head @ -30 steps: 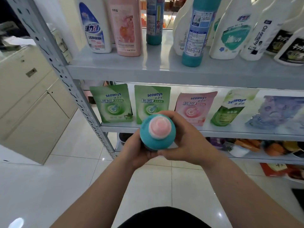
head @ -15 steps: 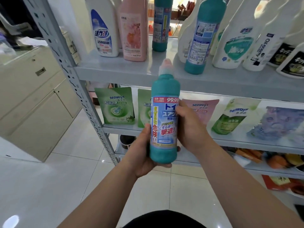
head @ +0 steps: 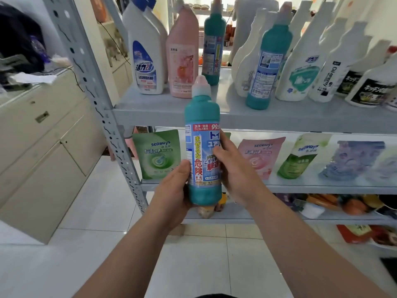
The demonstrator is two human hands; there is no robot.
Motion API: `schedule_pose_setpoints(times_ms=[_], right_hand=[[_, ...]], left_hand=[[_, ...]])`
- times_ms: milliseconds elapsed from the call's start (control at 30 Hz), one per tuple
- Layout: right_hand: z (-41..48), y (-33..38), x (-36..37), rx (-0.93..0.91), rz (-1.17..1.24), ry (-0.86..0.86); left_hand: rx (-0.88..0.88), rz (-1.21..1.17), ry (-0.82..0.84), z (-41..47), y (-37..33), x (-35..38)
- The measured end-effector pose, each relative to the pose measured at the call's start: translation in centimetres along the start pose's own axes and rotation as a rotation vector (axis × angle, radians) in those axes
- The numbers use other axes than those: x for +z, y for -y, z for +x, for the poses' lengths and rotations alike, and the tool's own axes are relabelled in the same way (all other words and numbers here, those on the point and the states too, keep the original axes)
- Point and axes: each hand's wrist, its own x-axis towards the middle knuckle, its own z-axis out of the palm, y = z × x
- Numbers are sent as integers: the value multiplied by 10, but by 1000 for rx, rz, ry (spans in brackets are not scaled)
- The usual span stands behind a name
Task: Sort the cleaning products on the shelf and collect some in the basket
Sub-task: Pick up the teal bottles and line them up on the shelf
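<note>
The teal bottle [head: 200,151], gripped upright between the hands with the left hand [head: 171,194] curled round its base and the right hand [head: 234,171] round its label, is best kept vertical and supported from below until placed on the shelf [head: 163,114] above them.

The person's left hand [head: 171,191] and right hand [head: 235,176] are bare. Both forearms [head: 120,261] are also uncovered from the wrists down to the lower edge of the view. The fingers [head: 219,154] are plain, and their nails are too blurred to make out. A thin strip of black clothing [head: 217,295] shows at the bottom middle, between the forearms. Too little of it shows to tell which garment it is.
</note>
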Motion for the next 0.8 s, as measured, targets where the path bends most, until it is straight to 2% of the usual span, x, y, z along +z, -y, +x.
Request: schedule_pose_setpoints(times_ms=[267,500,567,667,800], right_hand=[[6,23,4,-112,-224,-30],[64,66,-15,-294,-284,-217],[84,68,-22,-340,-295,-273],[114,67,-36,-402,-309,-322],[148,64,-51,-428,-337,-318]], left_hand=[[101,262,72,23,-39,-1],[188,471,128,92,-97,33],[286,672,117,118,-109,36],[490,1189,-2,157,-116,25],[531,1742,-92,190,-107,3]])
